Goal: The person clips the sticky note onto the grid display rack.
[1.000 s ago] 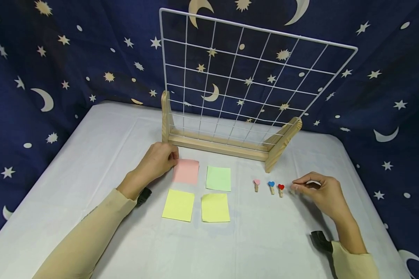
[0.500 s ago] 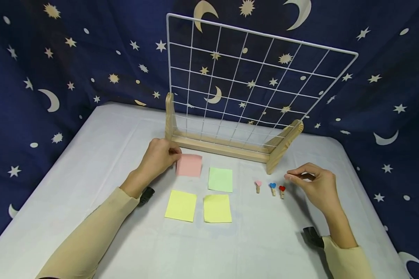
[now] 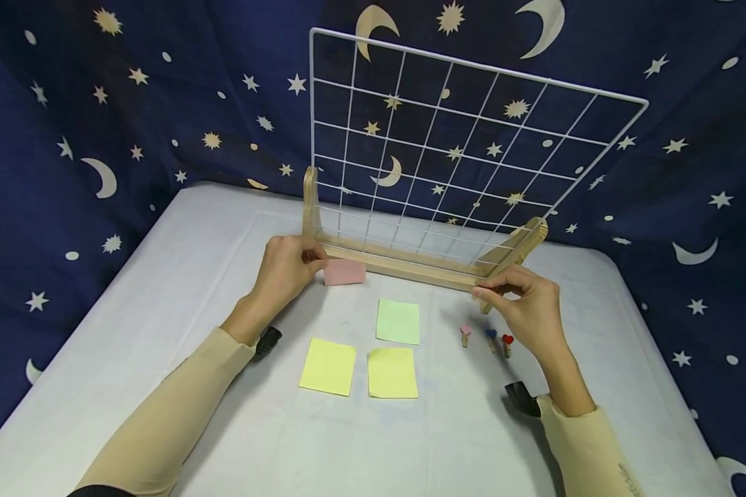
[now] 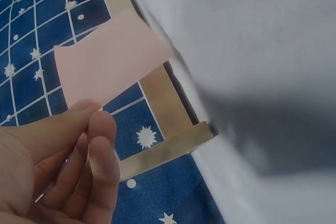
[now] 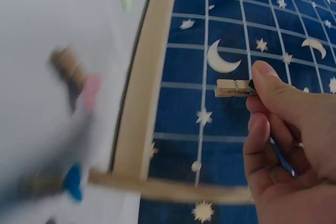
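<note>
The left hand (image 3: 286, 266) pinched a pink paper note (image 3: 345, 272) by its edge, lifted just in front of the wooden base (image 3: 404, 261) of the white wire grid (image 3: 447, 145). The right hand (image 3: 525, 310) held a small wooden clip (image 5: 234, 88) between thumb and forefinger, near the right foot of the stand. On the white table (image 3: 161, 290) lay a green note (image 3: 398, 322), two yellow notes (image 3: 327, 357), and three little heart clips (image 3: 487, 338).
</note>
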Motion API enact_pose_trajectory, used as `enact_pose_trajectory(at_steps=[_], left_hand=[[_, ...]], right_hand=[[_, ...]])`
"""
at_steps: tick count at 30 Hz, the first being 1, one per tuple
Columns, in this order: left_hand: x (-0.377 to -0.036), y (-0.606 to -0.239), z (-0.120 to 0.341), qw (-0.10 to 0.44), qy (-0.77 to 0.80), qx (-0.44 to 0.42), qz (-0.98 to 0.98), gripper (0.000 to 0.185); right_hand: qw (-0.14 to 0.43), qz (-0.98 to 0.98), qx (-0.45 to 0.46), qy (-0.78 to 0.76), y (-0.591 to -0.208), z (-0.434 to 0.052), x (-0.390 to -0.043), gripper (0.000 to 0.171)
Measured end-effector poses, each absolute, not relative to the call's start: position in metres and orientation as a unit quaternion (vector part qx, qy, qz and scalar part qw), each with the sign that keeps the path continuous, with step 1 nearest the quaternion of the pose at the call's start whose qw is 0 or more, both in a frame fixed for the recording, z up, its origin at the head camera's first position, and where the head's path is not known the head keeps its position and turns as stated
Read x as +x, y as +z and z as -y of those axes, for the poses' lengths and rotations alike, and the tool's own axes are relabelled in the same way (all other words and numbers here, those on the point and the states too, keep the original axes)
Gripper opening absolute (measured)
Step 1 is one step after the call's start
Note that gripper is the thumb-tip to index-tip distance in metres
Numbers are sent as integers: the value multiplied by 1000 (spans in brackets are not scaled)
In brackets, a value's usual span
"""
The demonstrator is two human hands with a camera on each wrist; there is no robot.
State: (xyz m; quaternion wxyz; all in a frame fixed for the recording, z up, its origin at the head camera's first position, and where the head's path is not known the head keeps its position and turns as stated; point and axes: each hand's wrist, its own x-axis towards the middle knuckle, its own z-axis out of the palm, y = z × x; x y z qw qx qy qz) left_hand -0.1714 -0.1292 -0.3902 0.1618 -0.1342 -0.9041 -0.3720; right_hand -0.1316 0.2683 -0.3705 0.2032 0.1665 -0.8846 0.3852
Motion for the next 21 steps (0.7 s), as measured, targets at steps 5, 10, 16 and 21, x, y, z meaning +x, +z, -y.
enact_pose_trajectory(at_steps=[5, 10, 16, 21], left_hand=[[-175, -388, 130, 173, -382, -118, 900, 7], [-179, -382, 129, 169, -394, -119, 896, 6], [-185, -372, 131, 194, -393, -110, 892, 6], [-189, -367, 127, 218, -377, -106, 894, 7]], right_hand=[[210, 876, 176, 398, -361, -241, -139, 14], [223, 857, 208, 415, -354, -218, -147, 13], [229, 837, 242, 434, -347, -189, -158, 11], [257, 828, 253, 429, -341, -167, -165, 10]])
